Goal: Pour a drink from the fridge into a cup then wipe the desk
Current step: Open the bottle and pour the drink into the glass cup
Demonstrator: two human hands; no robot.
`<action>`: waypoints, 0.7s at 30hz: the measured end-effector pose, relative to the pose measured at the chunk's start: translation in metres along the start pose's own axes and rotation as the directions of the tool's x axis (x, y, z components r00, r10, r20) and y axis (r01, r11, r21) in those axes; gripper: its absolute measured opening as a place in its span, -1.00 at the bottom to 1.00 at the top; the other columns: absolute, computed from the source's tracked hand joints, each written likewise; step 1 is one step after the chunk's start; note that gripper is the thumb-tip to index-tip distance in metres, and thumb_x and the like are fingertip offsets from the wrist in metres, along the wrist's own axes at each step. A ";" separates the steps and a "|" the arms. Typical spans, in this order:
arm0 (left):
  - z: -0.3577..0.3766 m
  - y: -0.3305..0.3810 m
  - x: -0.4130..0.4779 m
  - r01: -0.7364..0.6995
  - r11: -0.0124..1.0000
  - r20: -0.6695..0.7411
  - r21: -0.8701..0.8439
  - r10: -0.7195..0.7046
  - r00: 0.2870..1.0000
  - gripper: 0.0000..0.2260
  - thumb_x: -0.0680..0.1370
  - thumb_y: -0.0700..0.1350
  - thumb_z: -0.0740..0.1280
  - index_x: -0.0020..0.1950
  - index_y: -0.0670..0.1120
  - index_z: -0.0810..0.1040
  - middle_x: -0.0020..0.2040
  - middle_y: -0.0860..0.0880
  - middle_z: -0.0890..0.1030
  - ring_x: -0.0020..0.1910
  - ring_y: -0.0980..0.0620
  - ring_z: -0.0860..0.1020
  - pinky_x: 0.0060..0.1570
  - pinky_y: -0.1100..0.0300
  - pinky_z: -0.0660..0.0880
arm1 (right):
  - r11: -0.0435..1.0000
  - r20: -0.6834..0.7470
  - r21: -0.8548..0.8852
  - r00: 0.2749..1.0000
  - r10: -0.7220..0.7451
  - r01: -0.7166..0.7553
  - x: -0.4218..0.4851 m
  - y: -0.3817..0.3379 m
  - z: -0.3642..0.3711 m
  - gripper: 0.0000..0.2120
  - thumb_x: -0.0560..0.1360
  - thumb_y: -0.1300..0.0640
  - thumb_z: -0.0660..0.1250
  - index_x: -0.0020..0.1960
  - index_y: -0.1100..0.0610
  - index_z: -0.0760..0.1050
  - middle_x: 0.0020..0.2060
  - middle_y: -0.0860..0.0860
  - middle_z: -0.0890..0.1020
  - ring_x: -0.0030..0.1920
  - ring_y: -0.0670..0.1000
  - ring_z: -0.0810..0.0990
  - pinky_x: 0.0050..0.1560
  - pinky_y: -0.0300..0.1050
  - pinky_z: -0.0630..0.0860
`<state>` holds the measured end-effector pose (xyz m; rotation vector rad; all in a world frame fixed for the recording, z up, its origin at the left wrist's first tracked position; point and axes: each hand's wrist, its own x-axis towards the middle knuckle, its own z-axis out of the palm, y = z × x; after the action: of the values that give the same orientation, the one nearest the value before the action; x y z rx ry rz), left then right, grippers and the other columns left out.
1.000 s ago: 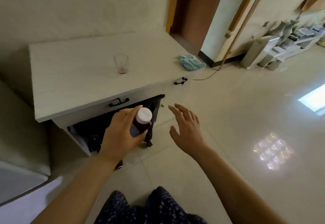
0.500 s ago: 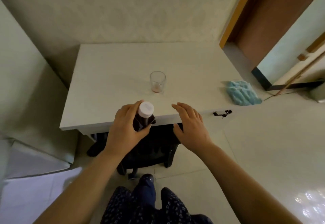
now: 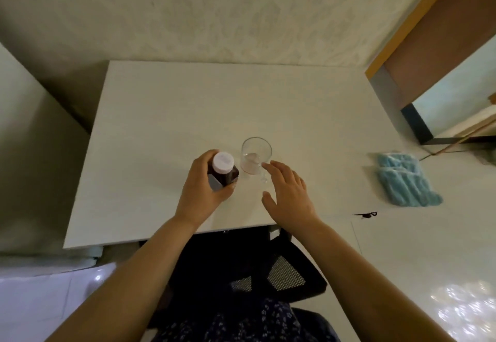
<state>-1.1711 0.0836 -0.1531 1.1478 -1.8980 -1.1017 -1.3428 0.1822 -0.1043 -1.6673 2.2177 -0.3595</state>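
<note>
Head view, step: uncap first. The left hand [image 3: 204,194] steadies the bottle [image 3: 224,172] while the right hand [image 3: 290,196] twists the white cap [image 3: 223,162]; then pour low over the cup [image 3: 256,157].
Left hand: grips the dark bottle upright on the desk [image 3: 161,126].
Cup: just right of the bottle.
Right hand: fingers spread, holding nothing, fingertips at the cup's base.
Cloth [image 3: 405,180]: well to the right.

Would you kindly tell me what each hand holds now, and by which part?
The left hand grips the dark white-capped plastic bottle round its body; the right hand holds nothing.

Dim, soft light; floor [image 3: 464,312] glare lower right; wide-angle edge warping.
</note>
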 end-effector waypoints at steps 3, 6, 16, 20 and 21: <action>0.007 -0.010 0.013 0.057 0.997 0.008 -0.058 -0.057 0.998 -0.29 0.33 -0.06 0.54 0.37 0.05 0.25 0.31 0.11 0.36 0.31 0.07 0.38 0.31 0.09 0.40 | 1.000 0.014 0.004 1.000 -0.007 0.007 0.017 0.006 0.002 -0.46 0.51 0.05 0.21 0.44 0.00 0.14 0.44 0.01 0.21 0.42 0.06 0.18 0.40 -0.03 0.08; 0.012 -0.012 0.018 0.090 0.989 -0.010 -0.116 -0.092 0.996 -0.26 0.33 -0.09 0.54 0.37 0.10 0.19 0.30 0.09 0.36 0.29 0.08 0.40 0.28 0.19 0.38 | 1.000 0.026 0.006 1.000 -0.017 0.017 0.031 0.012 0.005 -0.48 0.52 0.04 0.21 0.44 0.02 0.16 0.43 0.02 0.23 0.41 0.07 0.21 0.39 -0.01 0.10; 0.022 -0.021 0.012 0.177 0.973 -0.064 -0.150 -0.189 0.980 -0.22 0.33 0.08 0.52 0.43 0.00 0.21 0.35 0.12 0.37 0.36 0.18 0.32 0.37 0.25 0.28 | 0.997 0.067 0.019 0.995 -0.070 0.069 0.042 0.023 0.013 -0.55 0.56 -0.04 0.15 0.42 -0.03 0.20 0.40 0.04 0.28 0.38 0.09 0.26 0.36 -0.01 0.14; 0.029 -0.025 0.007 0.193 0.968 -0.072 -0.160 -0.207 0.976 -0.25 0.35 0.09 0.49 0.43 0.02 0.22 0.31 0.25 0.36 0.36 0.18 0.34 0.33 0.25 0.32 | 0.996 0.070 0.027 0.994 -0.086 0.084 0.039 0.026 0.012 -0.54 0.56 -0.04 0.15 0.43 -0.04 0.18 0.41 0.03 0.27 0.38 0.07 0.26 0.36 -0.03 0.15; 0.030 -0.023 0.009 0.193 0.968 -0.074 -0.160 -0.206 0.976 -0.26 0.36 0.04 0.51 0.43 0.01 0.21 0.32 0.22 0.36 0.35 0.18 0.34 0.32 0.30 0.31 | 0.996 0.072 0.028 0.994 -0.086 0.084 0.039 0.026 0.012 -0.54 0.56 -0.05 0.15 0.43 -0.04 0.18 0.41 0.03 0.27 0.38 0.07 0.25 0.36 -0.04 0.15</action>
<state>-1.1917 0.0791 -0.1863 1.3002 -1.6262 -1.2575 -1.3706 0.1522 -0.1305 -1.7375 2.0859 -0.3403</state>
